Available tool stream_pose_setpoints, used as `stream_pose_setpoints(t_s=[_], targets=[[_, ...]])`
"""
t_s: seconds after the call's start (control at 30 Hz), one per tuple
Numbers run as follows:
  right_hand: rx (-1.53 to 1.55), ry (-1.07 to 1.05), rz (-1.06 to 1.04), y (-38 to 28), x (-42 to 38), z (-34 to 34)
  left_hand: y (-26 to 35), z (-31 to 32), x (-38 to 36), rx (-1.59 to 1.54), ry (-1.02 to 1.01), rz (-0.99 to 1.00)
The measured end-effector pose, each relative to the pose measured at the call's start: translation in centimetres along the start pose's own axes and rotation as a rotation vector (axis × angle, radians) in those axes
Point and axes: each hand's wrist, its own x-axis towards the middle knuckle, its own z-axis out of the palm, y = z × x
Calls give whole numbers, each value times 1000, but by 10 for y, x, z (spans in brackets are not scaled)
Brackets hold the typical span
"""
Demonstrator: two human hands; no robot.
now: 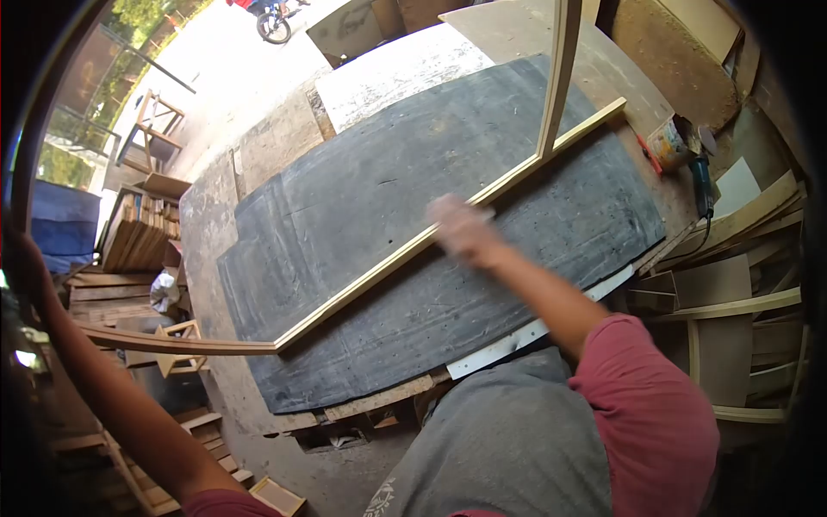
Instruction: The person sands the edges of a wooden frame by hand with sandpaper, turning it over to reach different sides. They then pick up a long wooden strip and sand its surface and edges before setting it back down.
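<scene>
A pale wooden frame (362, 289) stands on edge, one long bar lying diagonally across the dark grey mat (345, 198) on the worktable. Its side bars rise toward me, distorted by the lens: one at upper right, the other out to the left edge. My left hand (24, 269), in shadow at the far left, is closed around the left part of the frame, its fingers mostly hidden. Over the middle of the long bar is my right hand (463, 231), smeared by motion. A pale patch shows by its fingers; I cannot tell whether it is something held.
A paint-smeared can (670, 142) and a corded power tool (703, 185) sit at the table's right end. A pale metal strip (543, 332) runs along the near edge. Wood offcuts (732, 302) crowd the right; stacked wood (142, 228) and a small stool (178, 347) are left.
</scene>
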Motion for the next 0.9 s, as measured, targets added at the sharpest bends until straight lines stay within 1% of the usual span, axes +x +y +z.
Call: stream_pose_setpoints(t_s=[0.03,0.07,0.1,0.13,0.2,0.23,0.27,0.3,0.33,0.37,0.43,0.47,0.5,0.53,0.57,0.63,0.7,0.77,0.83,0.87,0.9], targets=[[-143,112,59,54,-11,-14,-9,2,-1,13,3,36],[-217,232,52,128,-25,-10,-22,6,0,20,5,70],[103,205,224,165,-28,-38,-32,9,-1,40,13,114],[108,207,224,159,-27,-32,-44,14,-1,75,31,171],[-257,427,294,119,-26,0,-73,25,0,201,97,318],[-41,435,278,82,-25,25,-88,31,1,294,155,403],[125,420,158,49,-26,57,-101,37,3,372,211,464],[86,258,65,2,-27,60,-110,44,5,414,252,505],[47,95,-26,-28,-27,50,-118,51,4,426,262,516],[51,114,-11,-21,-28,40,-114,56,8,319,207,486],[207,-94,-67,23,-33,14,-108,67,15,104,111,416],[85,10,-116,65,-35,17,-100,66,15,65,43,456],[-95,83,-79,102,-39,3,-92,65,15,29,-25,494],[-112,202,-10,132,-44,-18,-84,67,11,-183,-203,244],[-147,219,110,164,-46,-27,-78,69,13,-185,-198,252],[-131,203,349,139,-41,-41,-68,73,16,-439,-247,73],[-77,486,203,113,-31,10,-75,88,16,-458,-272,71],[131,52,-74,189,3,184,-92,108,21,-474,-289,84],[11,123,-73,146,-24,69,-108,136,26,-581,-331,-207],[-49,159,-69,119,-38,2,-102,136,29,-586,-339,-191],[-139,259,-121,158,-36,-4,-100,135,30,-534,-363,-286]])
